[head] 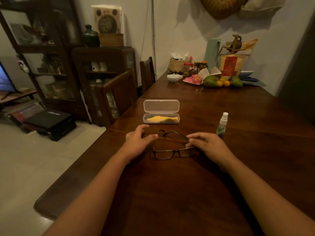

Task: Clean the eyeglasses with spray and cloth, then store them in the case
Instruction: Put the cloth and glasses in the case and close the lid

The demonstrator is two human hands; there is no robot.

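Frame centre: open clear case (161, 118) holding yellow cloth (162, 119); below, eyeglasses (173, 150) on desk (170, 193), right hand (207, 147) pinching temple, left hand (138, 141) spread, empty.

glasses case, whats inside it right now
The open clear case holds only a crumpled yellow cloth. Whatever lies beneath the cloth is covered. The eyeglasses are outside, on the table.

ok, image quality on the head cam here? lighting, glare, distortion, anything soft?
Head view: dim, warm indoor light, with a soft sheen on the table near the spray bottle. Wide-angle distortion bends the table edges and cabinets, and the forearms look stretched. The eyeglasses are dark against dark wood, low contrast; the clear case and yellow cloth read well. Far clutter is soft and noisy.
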